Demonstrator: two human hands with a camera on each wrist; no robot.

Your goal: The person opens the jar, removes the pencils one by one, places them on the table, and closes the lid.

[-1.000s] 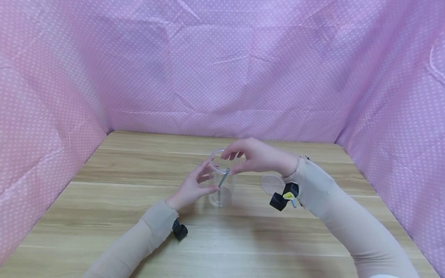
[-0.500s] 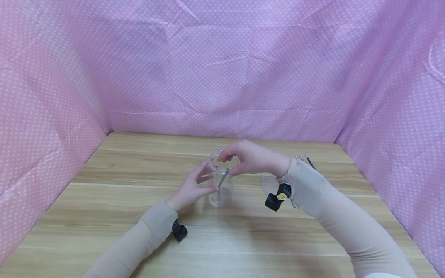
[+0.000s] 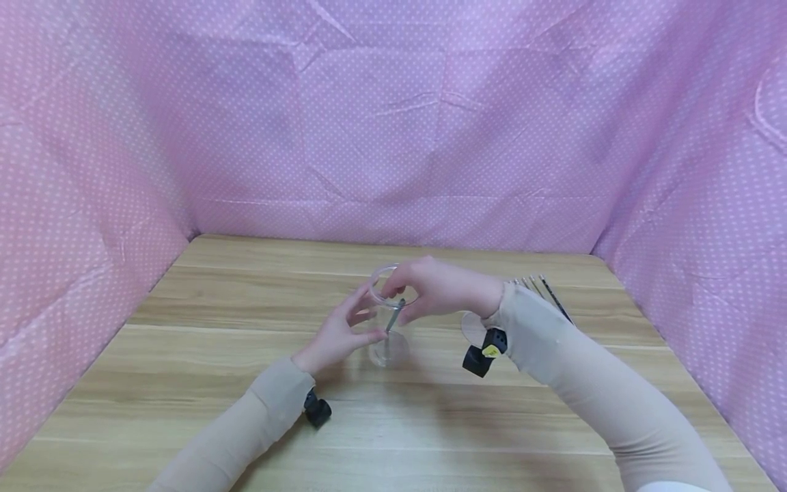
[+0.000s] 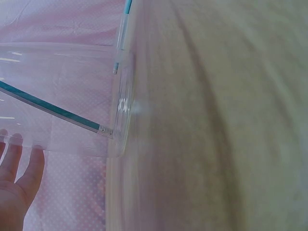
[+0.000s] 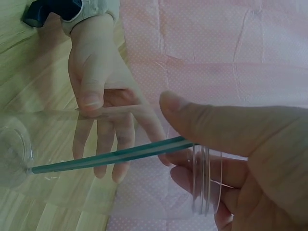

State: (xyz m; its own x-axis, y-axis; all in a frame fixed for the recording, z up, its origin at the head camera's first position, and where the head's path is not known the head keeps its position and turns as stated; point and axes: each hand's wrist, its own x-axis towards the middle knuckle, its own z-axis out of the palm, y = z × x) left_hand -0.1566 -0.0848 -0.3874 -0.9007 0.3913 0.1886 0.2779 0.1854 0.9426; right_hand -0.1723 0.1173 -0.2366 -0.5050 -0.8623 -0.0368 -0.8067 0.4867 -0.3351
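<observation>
A clear plastic jar (image 3: 389,350) stands upright on the table, its mouth uncovered. My left hand (image 3: 338,335) holds it from the left, thumb on the near side and fingers round the far side. Inside leans a teal pencil (image 5: 110,158), its metal-banded end down at the jar's base. Its upper end reaches the rim. At the mouth is my right hand (image 3: 439,290), fingers bent over the rim. In the right wrist view its thumb (image 5: 202,118) and fingers are spread apart, and the pencil's upper end passes behind the thumb.
A clear round lid (image 3: 472,329) lies on the wooden table (image 3: 246,273), right of the jar. Several more pencils (image 3: 553,297) lie further right, partly hidden by my right sleeve (image 3: 572,355). Pink dotted cloth (image 3: 369,137) hangs round the table's back and sides.
My right hand has moved left and slightly down over the jar's mouth, uncovering more of the pencils at right. The left hand and jar have stayed put.
</observation>
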